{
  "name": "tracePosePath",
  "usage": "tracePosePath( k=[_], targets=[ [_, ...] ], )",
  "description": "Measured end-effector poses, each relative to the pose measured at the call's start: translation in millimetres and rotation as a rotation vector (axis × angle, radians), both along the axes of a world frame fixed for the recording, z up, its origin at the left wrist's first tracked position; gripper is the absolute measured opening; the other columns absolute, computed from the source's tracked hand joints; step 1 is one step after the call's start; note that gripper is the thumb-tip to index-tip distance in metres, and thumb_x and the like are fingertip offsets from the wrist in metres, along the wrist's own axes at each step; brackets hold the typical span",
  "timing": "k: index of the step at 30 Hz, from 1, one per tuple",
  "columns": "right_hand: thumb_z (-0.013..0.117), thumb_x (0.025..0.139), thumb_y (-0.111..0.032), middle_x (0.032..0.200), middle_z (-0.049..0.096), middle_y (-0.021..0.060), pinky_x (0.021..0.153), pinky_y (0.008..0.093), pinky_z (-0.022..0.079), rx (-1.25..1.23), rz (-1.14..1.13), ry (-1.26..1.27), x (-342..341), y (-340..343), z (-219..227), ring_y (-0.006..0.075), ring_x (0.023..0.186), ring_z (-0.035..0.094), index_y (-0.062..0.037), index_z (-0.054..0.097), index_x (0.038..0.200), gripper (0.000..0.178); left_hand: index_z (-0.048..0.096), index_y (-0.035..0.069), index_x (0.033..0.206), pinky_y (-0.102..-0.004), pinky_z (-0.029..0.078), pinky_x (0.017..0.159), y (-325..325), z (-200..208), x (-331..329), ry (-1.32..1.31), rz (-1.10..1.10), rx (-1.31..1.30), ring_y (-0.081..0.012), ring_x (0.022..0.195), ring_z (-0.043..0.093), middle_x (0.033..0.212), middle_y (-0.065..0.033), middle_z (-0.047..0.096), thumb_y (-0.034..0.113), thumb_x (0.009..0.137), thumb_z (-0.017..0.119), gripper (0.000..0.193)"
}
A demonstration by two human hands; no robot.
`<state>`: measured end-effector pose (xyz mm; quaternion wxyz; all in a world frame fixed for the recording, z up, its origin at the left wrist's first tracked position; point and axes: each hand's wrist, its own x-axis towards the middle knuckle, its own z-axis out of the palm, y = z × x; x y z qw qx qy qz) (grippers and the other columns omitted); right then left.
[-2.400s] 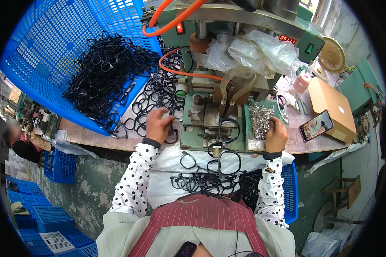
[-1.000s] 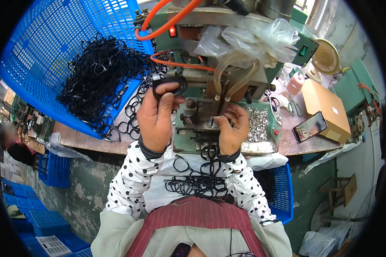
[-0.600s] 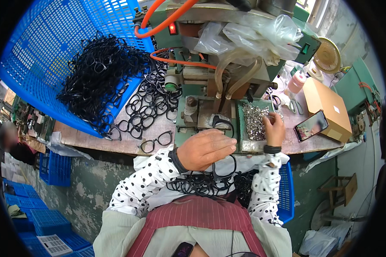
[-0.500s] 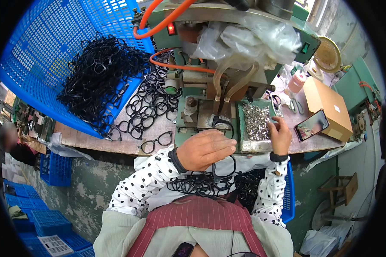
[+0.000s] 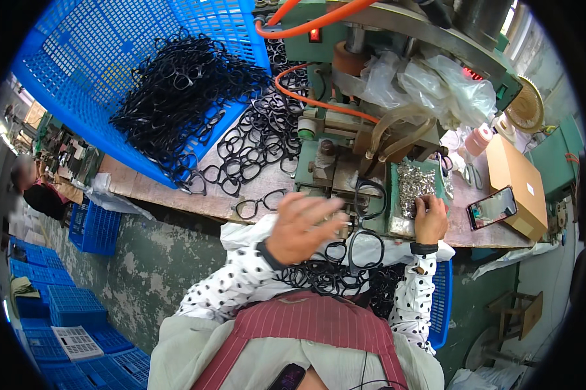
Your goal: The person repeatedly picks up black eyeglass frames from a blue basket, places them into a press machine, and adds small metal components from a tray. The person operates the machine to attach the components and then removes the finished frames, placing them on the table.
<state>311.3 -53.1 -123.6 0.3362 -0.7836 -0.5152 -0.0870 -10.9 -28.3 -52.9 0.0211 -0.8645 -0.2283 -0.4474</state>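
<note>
The left hand is hovering above the near edge of the bench, its fingers spread and loosely curled, blurred with motion; its grip is standing open and is holding nothing. It is passing over a pile of black eyeglass frames lying in the person's lap, and one more black frame is lying flat on the bench just to its left.

The right hand is resting at the near end of a green tray filled with small silvery metal parts. Its fingers are bending down into the parts; whether they are pinching one cannot be told.

Between the two hands, a black frame is sitting on the green press machine, which is crowding the middle of the bench. A tilted blue crate is spilling a heap of black frames across the left of the bench, leaving only a narrow strip of bare wood along the front edge. To the right, a phone and a cardboard box are taking up the remaining room.

Both forearms, in white sleeves with black dots, are rising from the lower edge, the left one angling inward, the right one nearly upright.
</note>
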Motion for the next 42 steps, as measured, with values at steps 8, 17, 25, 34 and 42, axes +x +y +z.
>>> tracePosePath(
  k=[8,17,25,34,42],
  targets=[
    [0.069,0.084,-0.009,0.076,0.066,0.0072,0.063,0.0312,0.049,0.293,0.06,0.371,-3,-2,1,0.0181,0.067,0.062,-0.0059,0.068,0.09,0.007,0.069,0.018,0.099,-0.0436,0.035,0.097,11,-62,-172,0.752,0.453,-0.223,-0.0286,0.113,0.05,0.127,-0.0041,0.057,0.013,0.076,0.064,0.024],
    [0.065,0.086,-0.006,0.078,0.07,0.01,0.062,0.0308,0.051,0.262,0.014,0.265,-1,-4,3,0.0182,0.066,0.067,-0.0078,0.069,0.093,0.008,0.061,0.01,0.09,-0.0383,0.036,0.097,42,-41,-171,0.078,0.329,-0.559,-0.0278,0.113,0.052,0.122,-0.0084,0.059,0.009,0.073,0.072,0.021],
    [0.07,0.078,-0.001,0.076,0.068,0.0046,0.06,0.0238,0.045,0.356,0.252,0.573,-45,26,47,0.0103,0.064,0.057,-0.0044,0.07,0.089,0.011,0.064,0.004,0.091,-0.0251,0.046,0.078,95,-107,-81,-0.509,0.21,-0.979,-0.0109,0.092,0.058,0.098,-0.0049,0.065,0.01,0.08,0.073,0.016],
    [0.073,0.077,0.001,0.085,0.068,0.006,0.065,0.0211,0.046,0.26,0.549,0.974,-111,8,112,0.0074,0.071,0.058,0.0025,0.067,0.098,0.022,0.06,0.001,0.097,-0.0248,0.046,0.07,90,-83,-58,-0.637,0.296,-0.905,-0.0094,0.075,0.058,0.082,-0.0034,0.065,0.022,0.098,0.055,0.022],
    [0.077,0.073,-0.001,0.078,0.069,0.0093,0.058,0.0211,0.042,0.249,0.468,0.937,-131,27,120,0.0062,0.065,0.057,0.0013,0.053,0.107,0.041,0.06,-0.002,0.106,-0.0269,0.05,0.069,32,56,-12,-0.516,-0.018,-0.368,-0.0171,0.075,0.065,0.091,-0.0121,0.067,0.01,0.096,0.057,0.016]
  ],
)
